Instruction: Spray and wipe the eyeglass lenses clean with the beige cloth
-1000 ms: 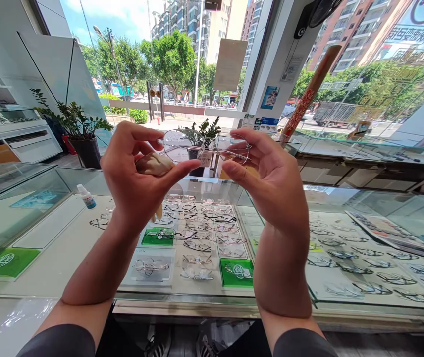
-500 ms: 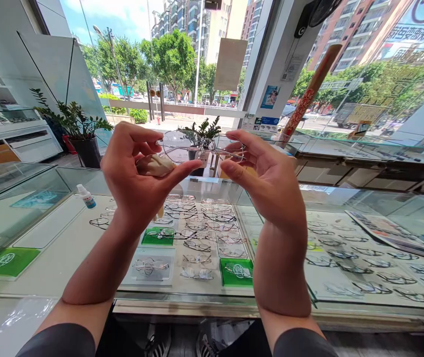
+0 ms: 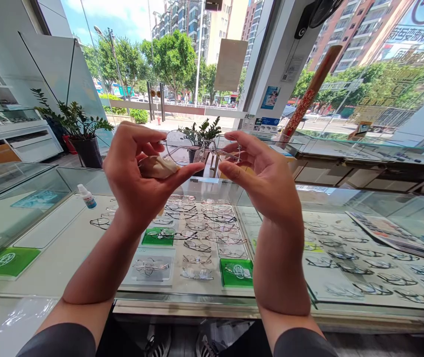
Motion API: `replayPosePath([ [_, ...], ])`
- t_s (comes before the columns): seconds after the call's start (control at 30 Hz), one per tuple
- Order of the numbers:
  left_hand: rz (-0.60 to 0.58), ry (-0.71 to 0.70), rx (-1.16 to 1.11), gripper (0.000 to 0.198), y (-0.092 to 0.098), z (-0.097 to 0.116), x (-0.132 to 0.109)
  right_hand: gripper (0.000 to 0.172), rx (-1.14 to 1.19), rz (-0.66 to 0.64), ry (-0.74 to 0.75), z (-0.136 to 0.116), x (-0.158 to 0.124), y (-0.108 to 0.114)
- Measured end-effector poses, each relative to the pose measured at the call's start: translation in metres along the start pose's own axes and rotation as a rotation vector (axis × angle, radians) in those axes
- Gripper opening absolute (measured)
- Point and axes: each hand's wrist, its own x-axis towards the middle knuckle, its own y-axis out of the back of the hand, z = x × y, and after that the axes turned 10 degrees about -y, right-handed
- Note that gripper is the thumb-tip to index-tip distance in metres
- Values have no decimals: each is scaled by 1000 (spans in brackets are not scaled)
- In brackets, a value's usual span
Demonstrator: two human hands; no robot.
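A pair of thin-rimmed eyeglasses (image 3: 178, 147) is held up in front of me between both hands, with the folded temples behind the lenses. My left hand (image 3: 137, 163) pinches one end of the frame and also keeps a crumpled beige cloth (image 3: 158, 167) against its palm. Its thumb stretches below the left lens. On the other side, my right hand (image 3: 260, 171) has its fingers and thumb around the opposite end, partly hiding that lens.
Below is a glass display case (image 3: 197, 292) holding several rows of glasses and green cards (image 3: 236, 272). A small spray bottle (image 3: 86, 196) stands at the left. Potted plants (image 3: 87, 148) and large windows lie beyond; a magazine (image 3: 390, 230) is at the right.
The glasses have turned slightly, and my right hand has shifted a little to the left. The left hand has moved slightly right, still with the cloth.
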Motion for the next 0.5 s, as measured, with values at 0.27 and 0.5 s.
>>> replayPosePath([
  [0.27,-134,44,-141,52,10,-16,5,47,-97,176,135,-7,-5,-11],
  [0.5,-260,104,-138,45,15,-30,11,45,-176,290,291,-14,-10,-21],
])
